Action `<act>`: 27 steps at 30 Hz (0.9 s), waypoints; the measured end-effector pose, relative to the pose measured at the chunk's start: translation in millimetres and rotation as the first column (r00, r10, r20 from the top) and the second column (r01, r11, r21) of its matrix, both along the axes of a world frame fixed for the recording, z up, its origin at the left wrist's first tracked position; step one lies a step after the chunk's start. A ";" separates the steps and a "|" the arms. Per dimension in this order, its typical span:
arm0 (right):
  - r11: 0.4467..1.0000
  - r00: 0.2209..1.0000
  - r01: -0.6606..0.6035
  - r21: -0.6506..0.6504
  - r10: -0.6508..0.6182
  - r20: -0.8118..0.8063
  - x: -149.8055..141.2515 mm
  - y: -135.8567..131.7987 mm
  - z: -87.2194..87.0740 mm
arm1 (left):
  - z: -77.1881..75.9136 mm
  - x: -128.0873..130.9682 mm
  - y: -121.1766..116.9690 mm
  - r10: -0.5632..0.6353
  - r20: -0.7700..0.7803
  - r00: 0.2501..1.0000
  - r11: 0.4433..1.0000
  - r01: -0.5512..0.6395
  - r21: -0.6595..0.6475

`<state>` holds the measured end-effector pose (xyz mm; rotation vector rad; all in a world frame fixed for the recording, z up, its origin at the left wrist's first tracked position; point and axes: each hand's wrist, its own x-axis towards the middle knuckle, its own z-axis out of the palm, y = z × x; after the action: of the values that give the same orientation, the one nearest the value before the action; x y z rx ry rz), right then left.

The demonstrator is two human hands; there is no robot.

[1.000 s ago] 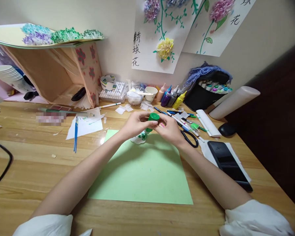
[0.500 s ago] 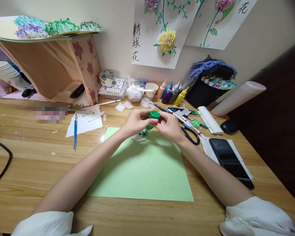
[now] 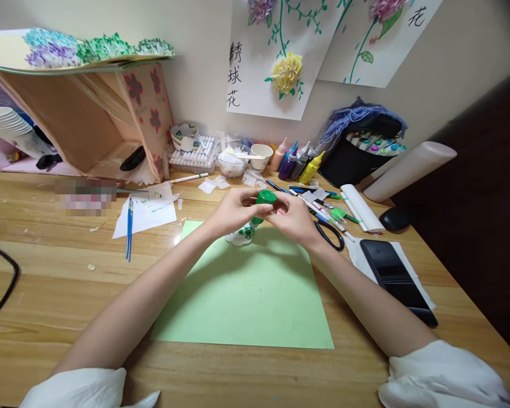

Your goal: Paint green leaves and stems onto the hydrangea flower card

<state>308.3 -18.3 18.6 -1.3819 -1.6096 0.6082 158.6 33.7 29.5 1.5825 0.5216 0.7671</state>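
Both hands meet over the far edge of a light green paper sheet (image 3: 246, 294) on the wooden desk. My left hand (image 3: 233, 211) is closed around a green paint bottle (image 3: 262, 202), its fingers wrapped round the body. My right hand (image 3: 295, 218) pinches at the bottle's top end from the right; what its fingertips hold is hidden. Under the hands lies a small white palette (image 3: 240, 235) with green paint dabs.
Black scissors (image 3: 331, 235), pens and markers lie just right of the hands. A black phone (image 3: 395, 277) on white paper sits at right. Paint bottles (image 3: 295, 164), cups and a marker tray line the wall. Two blue brushes (image 3: 129, 226) on white paper lie left.
Both hands stay on the green bottle with only small finger shifts. The view tilted down slightly a second ago and has held nearly steady since.
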 end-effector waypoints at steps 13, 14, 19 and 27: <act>0.918 0.393 -0.061 -0.392 -0.339 -0.855 14.2 17.2 -0.9 | 27.8 -52.8 31.8 0.222 -0.178 0.959 0.974 -0.209 0.087; 0.901 0.287 -0.093 -0.424 -0.384 -0.878 14.6 18.3 -0.9 | 28.9 -59.7 35.0 0.261 -0.201 0.944 0.964 -0.244 0.107; 0.866 0.116 -0.192 -0.462 -0.447 -0.887 8.9 21.5 3.8 | 19.2 -59.7 34.2 0.264 -0.368 0.892 0.964 -0.244 0.101; 0.885 -0.094 -0.274 -0.377 -0.415 -0.905 -4.6 24.8 20.0 | 14.6 17.5 22.8 0.246 -0.133 0.960 0.959 -0.221 0.178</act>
<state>303.7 6.5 38.6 -0.7115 0.0231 1.5792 176.1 56.5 44.0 1.7595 0.7872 0.8880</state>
